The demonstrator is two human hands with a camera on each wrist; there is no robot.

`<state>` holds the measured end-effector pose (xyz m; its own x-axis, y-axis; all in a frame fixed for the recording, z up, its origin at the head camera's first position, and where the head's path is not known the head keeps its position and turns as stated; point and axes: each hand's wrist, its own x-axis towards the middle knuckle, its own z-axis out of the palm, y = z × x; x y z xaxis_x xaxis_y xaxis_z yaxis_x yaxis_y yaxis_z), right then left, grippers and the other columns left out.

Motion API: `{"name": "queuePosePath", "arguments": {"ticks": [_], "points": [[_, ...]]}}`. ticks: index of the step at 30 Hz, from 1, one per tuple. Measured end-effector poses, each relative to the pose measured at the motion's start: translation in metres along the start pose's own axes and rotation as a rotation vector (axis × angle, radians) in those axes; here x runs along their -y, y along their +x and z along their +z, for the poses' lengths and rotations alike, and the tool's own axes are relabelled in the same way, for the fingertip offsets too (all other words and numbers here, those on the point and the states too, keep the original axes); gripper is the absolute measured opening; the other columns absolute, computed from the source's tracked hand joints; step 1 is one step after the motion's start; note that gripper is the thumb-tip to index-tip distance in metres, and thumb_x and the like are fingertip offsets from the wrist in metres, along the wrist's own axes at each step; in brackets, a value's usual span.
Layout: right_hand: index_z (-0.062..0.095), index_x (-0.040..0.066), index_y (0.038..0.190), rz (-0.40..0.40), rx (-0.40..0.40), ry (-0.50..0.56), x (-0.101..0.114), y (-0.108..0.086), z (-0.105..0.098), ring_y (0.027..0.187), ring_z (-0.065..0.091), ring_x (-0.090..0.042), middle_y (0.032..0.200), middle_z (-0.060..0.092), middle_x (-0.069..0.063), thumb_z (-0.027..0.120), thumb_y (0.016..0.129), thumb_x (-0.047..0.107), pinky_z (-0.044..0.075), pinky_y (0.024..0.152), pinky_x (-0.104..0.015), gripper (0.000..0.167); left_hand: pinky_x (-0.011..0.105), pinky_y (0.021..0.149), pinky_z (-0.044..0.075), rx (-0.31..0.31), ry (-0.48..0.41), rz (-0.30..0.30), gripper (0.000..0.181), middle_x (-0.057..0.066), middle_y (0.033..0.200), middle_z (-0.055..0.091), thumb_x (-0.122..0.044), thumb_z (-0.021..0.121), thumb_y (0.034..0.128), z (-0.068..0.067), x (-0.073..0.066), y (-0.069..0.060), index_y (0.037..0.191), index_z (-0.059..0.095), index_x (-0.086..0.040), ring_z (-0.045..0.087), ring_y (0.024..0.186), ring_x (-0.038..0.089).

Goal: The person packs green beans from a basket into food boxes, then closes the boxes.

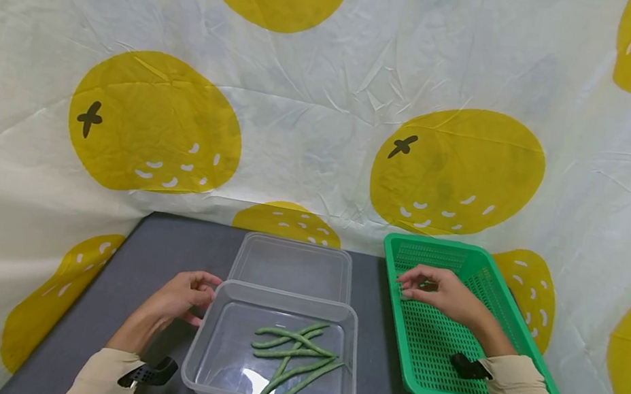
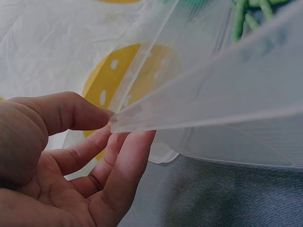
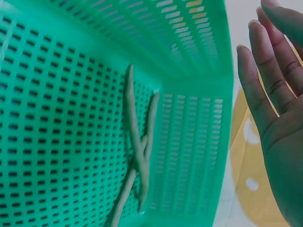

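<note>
Several green beans (image 1: 299, 354) lie crossed over one another in a clear plastic container (image 1: 206, 381), toward its right side. At the container's far left corner, my left hand (image 1: 185, 297) pinches the rim between thumb and fingers, seen close in the left wrist view. My right hand (image 1: 439, 294) is over the far part of a green perforated basket (image 1: 407, 377), fingers loosely bent and nothing visible in them. In the right wrist view, a few green beans (image 3: 132, 109) lie along one end of the basket; in the head view the hand mostly hides them.
Behind the container lies a clear rectangular lid (image 1: 292, 266), its near edge hidden by the container. All of it stands on a dark grey table (image 1: 172, 240). A white cloth (image 1: 310, 155) with yellow fruit prints hangs behind and on both sides, close to the basket's right edge.
</note>
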<state>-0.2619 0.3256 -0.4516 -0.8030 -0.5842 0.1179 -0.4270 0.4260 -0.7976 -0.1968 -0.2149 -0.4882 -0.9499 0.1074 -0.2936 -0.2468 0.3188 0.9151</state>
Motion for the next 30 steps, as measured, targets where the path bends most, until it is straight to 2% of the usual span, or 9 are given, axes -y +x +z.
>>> {"name": "queuePosePath", "arguments": {"ticks": [3, 7, 13, 20, 30], "points": [[0.069, 0.006, 0.118, -0.003, -0.029, -0.018, -0.007, -0.003, -0.005, 0.094, 0.065, -0.032, 0.104, 0.069, -0.014, 0.066, 0.098, 0.008, 0.057, 0.084, -0.029, 0.020, 0.041, 0.059, 0.061, -0.003, 0.002, -0.001, 0.038, 0.017, 0.102, 0.061, -0.004, 0.059, 0.0968, 0.000, 0.000, 0.000, 0.133, 0.057, 0.004, 0.061, 0.085, 0.025], [0.070, 0.011, 0.116, 0.010, -0.079, -0.080, -0.016, -0.006, -0.010, 0.092, 0.065, -0.024, 0.103, 0.070, -0.011, 0.067, 0.097, 0.010, 0.057, 0.083, -0.031, 0.019, 0.041, 0.059, 0.061, -0.004, 0.005, -0.004, 0.038, 0.017, 0.102, 0.062, -0.004, 0.059, 0.0964, 0.000, -0.001, -0.001, 0.133, 0.057, 0.004, 0.062, 0.085, 0.025], [0.070, 0.015, 0.118, 0.044, -0.115, -0.140, -0.032, -0.011, -0.018, 0.100, 0.065, -0.018, 0.110, 0.069, -0.015, 0.068, 0.097, 0.015, 0.054, 0.087, -0.030, 0.020, 0.042, 0.060, 0.061, -0.004, 0.005, -0.005, 0.038, 0.016, 0.101, 0.062, -0.005, 0.060, 0.0966, 0.000, -0.001, -0.002, 0.133, 0.057, 0.004, 0.063, 0.084, 0.025], [0.068, 0.012, 0.121, 0.080, -0.105, -0.116, -0.047, -0.015, -0.025, 0.105, 0.066, -0.020, 0.117, 0.067, -0.021, 0.067, 0.098, 0.017, 0.055, 0.089, -0.030, 0.023, 0.041, 0.059, 0.061, 0.002, -0.002, 0.000, 0.038, 0.014, 0.098, 0.061, -0.004, 0.059, 0.0969, 0.000, -0.001, -0.002, 0.133, 0.057, 0.004, 0.063, 0.083, 0.024], [0.066, 0.008, 0.124, 0.124, -0.113, -0.114, -0.061, -0.023, -0.031, 0.104, 0.065, -0.025, 0.119, 0.066, -0.023, 0.068, 0.098, 0.015, 0.056, 0.084, -0.026, 0.028, 0.042, 0.060, 0.061, 0.006, -0.007, -0.003, 0.038, 0.015, 0.099, 0.061, -0.004, 0.059, 0.0966, 0.000, -0.002, -0.001, 0.134, 0.057, 0.004, 0.063, 0.083, 0.025]]}}
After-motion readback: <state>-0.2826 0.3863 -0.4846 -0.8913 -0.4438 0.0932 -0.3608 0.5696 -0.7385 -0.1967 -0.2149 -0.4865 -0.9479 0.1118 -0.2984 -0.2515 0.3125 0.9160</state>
